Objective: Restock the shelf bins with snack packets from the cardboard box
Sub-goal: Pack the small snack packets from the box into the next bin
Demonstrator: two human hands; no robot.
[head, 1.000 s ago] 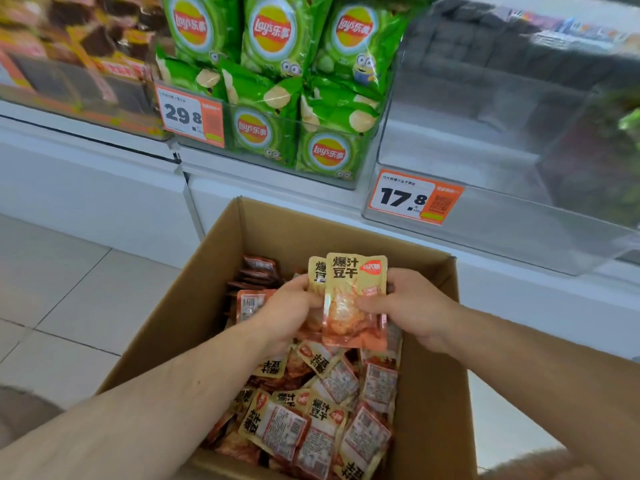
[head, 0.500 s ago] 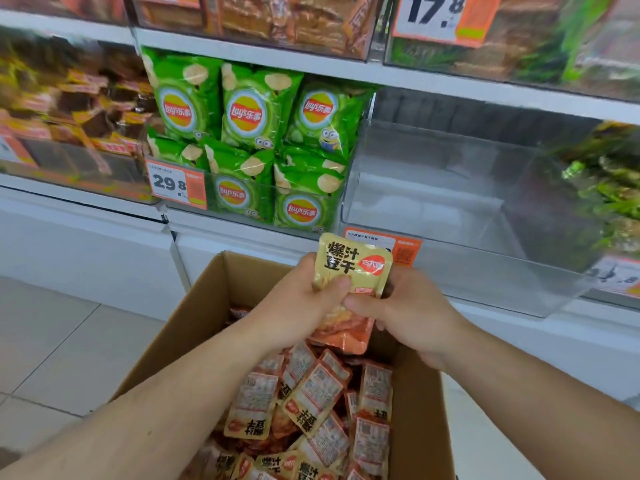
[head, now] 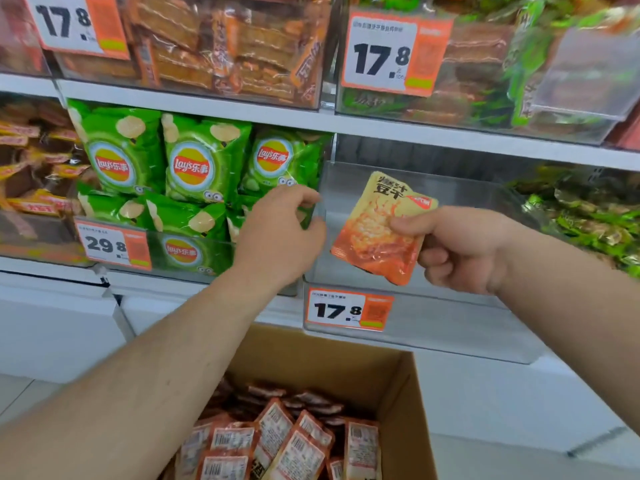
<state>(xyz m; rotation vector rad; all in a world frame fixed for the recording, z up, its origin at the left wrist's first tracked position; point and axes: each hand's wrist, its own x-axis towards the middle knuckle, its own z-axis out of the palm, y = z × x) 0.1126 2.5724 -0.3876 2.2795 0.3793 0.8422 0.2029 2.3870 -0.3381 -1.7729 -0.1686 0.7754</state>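
Up came both hands from the cardboard box [head: 408, 393] at the bottom of the frame, and the right hand [head: 464, 251] alone pinched the snack packet [head: 377, 230], thumb on top, in front of the clear bin [head: 433, 327] at center right. Fingers of the left hand [head: 280, 233] curled at the bin's left wall, whether gripping it I couldn't tell. Best move, I'd say: carry the packet over the front lip and lay it flat at the back.
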